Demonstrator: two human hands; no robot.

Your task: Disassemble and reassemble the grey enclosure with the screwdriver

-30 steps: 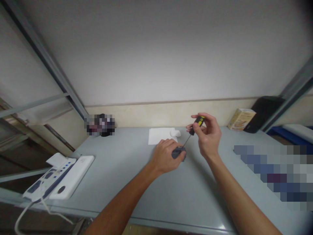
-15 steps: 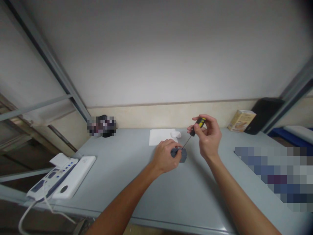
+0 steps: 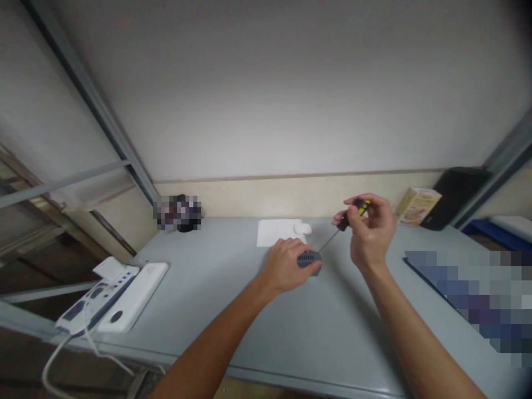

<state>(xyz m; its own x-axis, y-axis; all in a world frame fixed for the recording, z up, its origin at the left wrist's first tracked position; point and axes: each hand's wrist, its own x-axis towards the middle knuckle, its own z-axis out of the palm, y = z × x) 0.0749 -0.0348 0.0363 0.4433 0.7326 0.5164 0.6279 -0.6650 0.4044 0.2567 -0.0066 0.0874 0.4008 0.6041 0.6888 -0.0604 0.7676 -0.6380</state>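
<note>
My left hand (image 3: 286,266) grips a small dark grey device (image 3: 308,259) with a row of slots, over the middle of the grey table (image 3: 282,332). Up and to the right, my right hand (image 3: 372,230) holds a screwdriver (image 3: 353,215) by its black and yellow handle. The thin shaft slants down to the left, and its tip is at the device's upper right edge. Whether the tip touches a screw is too small to tell. Behind the left hand lie a white sheet (image 3: 272,231) and a white rounded object (image 3: 302,228).
At the left are a white power strip (image 3: 89,305) with cables and a flat white box (image 3: 139,299). A blurred dark object (image 3: 178,213) stands at the back left. A yellow carton (image 3: 418,206) and a black case (image 3: 457,197) stand back right, a blurred flat item (image 3: 477,293) nearer.
My right hand has moved right with the screwdriver, which now slants more. The device is turned slightly in my left hand. The whole view has shifted a little.
</note>
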